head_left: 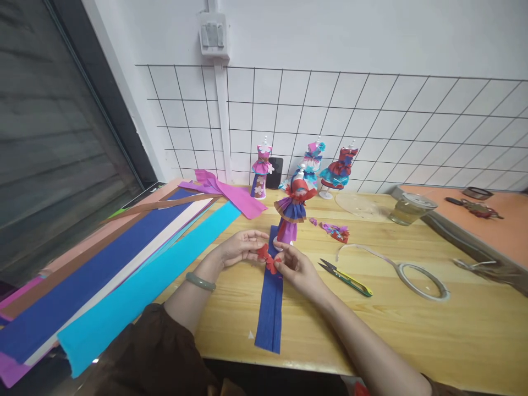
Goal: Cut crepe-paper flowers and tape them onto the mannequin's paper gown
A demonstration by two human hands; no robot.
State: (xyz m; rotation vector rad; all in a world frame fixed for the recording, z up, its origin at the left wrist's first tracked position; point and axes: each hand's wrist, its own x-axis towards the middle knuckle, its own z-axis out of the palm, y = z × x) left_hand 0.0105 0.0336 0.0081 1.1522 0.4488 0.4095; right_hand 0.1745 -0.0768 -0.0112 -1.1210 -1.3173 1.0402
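Between my two hands are small red paper flowers (271, 265), held over a dark blue strip of crepe paper (269, 313) on the wooden table. My left hand (243, 247) pinches the left side of the red flowers. My right hand (297, 268) grips their right edge between thumb and finger. Just beyond my fingers stands a miniature dress form (292, 209) in a red, blue and magenta paper dress. To the right of my right hand lie yellow-green thread snips (346, 278).
More dressed forms (262, 170) stand by the tiled wall, near a phone (274, 172). Long crepe paper strips (157, 280) cover the left side. A roll of tape (424, 281), paper scraps (336, 232) and a plastic cup (412, 209) sit on the right.
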